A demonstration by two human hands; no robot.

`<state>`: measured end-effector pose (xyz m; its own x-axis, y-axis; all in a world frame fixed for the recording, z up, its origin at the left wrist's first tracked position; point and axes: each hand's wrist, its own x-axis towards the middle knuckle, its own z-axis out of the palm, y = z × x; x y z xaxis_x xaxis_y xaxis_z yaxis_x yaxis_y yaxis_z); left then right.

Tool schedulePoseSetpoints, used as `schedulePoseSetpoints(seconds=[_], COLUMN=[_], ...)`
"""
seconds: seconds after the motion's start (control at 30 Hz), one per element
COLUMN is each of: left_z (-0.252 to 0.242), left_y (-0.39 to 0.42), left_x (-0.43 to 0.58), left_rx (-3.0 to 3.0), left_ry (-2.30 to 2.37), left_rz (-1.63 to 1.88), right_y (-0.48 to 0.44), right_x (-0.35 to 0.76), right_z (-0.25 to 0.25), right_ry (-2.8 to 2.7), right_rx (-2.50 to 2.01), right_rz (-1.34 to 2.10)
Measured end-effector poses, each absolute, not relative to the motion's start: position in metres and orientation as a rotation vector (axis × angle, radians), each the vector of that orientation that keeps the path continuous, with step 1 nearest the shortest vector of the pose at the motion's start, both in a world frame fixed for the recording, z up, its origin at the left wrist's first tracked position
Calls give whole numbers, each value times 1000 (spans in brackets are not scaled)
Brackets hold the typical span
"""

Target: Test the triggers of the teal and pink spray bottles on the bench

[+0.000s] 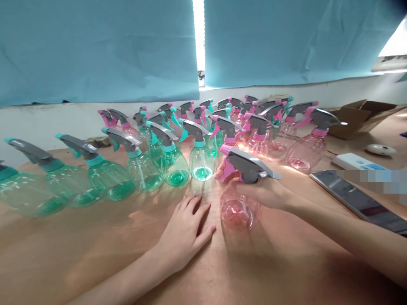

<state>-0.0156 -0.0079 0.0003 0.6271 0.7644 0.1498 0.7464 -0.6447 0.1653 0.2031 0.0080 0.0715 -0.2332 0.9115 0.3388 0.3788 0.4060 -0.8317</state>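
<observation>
My right hand (267, 192) is wrapped round the neck of a pink spray bottle (239, 212) with a grey and pink trigger head. The bottle stands upright, or nearly so, at the table's middle; whether its base touches the wood I cannot tell. Flat on the table to its left lies my left hand (187, 224), fingers spread and holding nothing. Just beyond those fingertips stand a clear green spray bottle (202, 163) and another green spray bottle (174, 167). A pink spray bottle (307, 148) stands to the right, past my right wrist.
Green spray bottles (110, 178) line the left side, with several more pink and green ones behind. On the right of the wooden table (127, 258) lie a phone (356, 199), a white box (359, 162), a white mouse (380, 149) and an open cardboard box (352, 118). Blue curtains (101, 51) hang behind.
</observation>
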Motion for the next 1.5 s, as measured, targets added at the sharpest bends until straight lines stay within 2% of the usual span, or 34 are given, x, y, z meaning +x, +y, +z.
schedulePoseSetpoints(seconds=[0.3, 0.47, 0.73, 0.97, 1.13, 1.3, 1.5], left_z=[0, -1, -4, -6, -5, -6, -5], left_y=[-7, -6, -4, -2, -4, -4, 8], left_x=[-16, -17, -17, -18, 3, 42, 89], left_rx=[2760, 2765, 2782, 2804, 2830, 2858, 2834], left_ry=[1283, 1284, 1276, 1275, 1194, 1048, 1008], left_rz=[331, 345, 396, 441, 493, 467, 374], right_y=[7, 10, 4, -19, -37, -37, -17], right_x=[202, 201, 202, 214, 229, 274, 344], right_z=[76, 70, 62, 58, 65, 59, 43], right_ry=[-1755, -1776, -1756, -1829, -1857, -1969, -1810], right_rx=[-857, -797, -1175, -1200, -1381, -1533, -1578], right_rz=[944, 890, 553, 612, 344, 56, 101])
